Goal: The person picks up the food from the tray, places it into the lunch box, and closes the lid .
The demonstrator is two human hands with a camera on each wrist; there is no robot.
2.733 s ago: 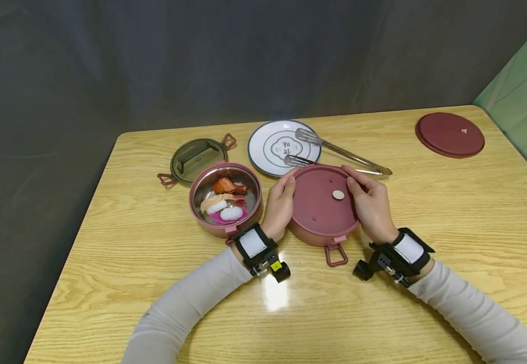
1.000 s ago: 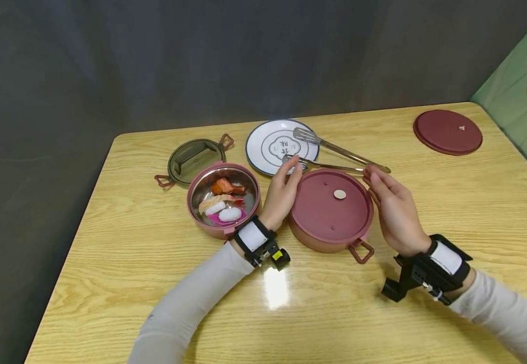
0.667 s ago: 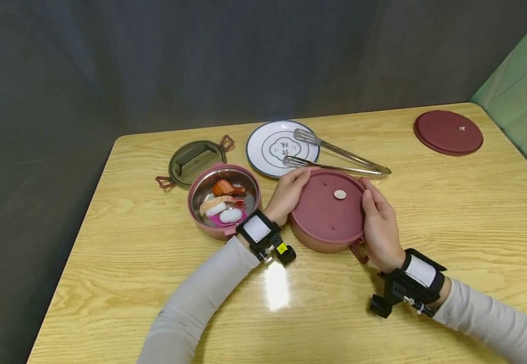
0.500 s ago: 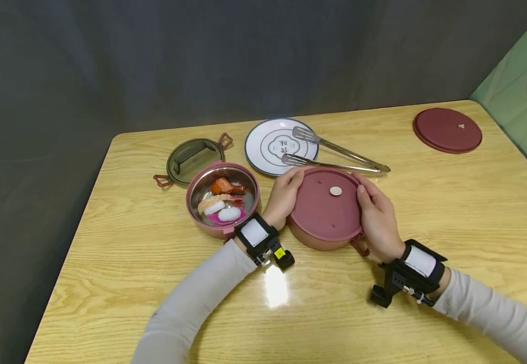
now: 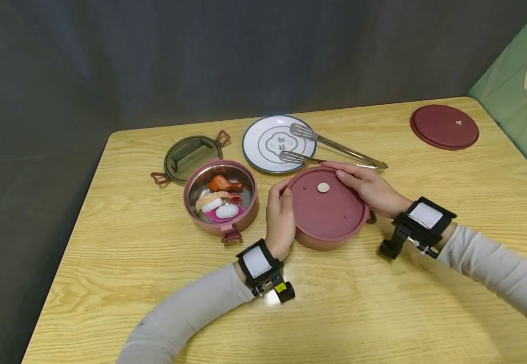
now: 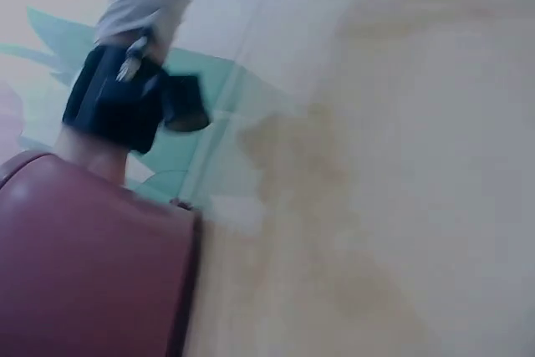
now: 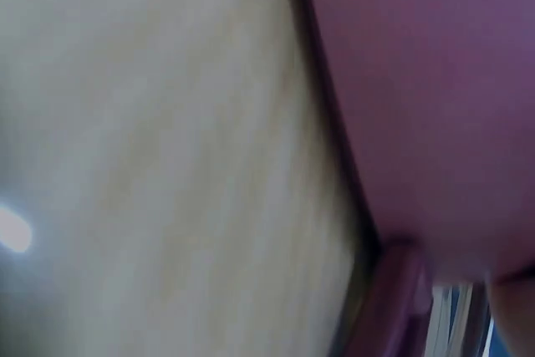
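Note:
A dusty-pink round pot, its flat top marked with a white oval spot, sits between both hands. The left hand holds its left wall, thumb up near the rim. On the far right side, the right hand grips the pot with the thumb on the top edge; most of its fingers are hidden behind. One loop handle shows below the right hand. In the left wrist view the pot's wall fills the lower left. In the right wrist view, right fingers meet the pot's lower edge.
An uncovered pink pot with toy food stands left of the hands. Behind it lies a dark green lid. Slotted metal tongs lie partly across a white plate. A maroon lid lies at the back right.
The held pot has turned counterclockwise: its handle went from the front to the right side. The left hand slid nearer the front, the right farther back; the right briefly came off earlier.

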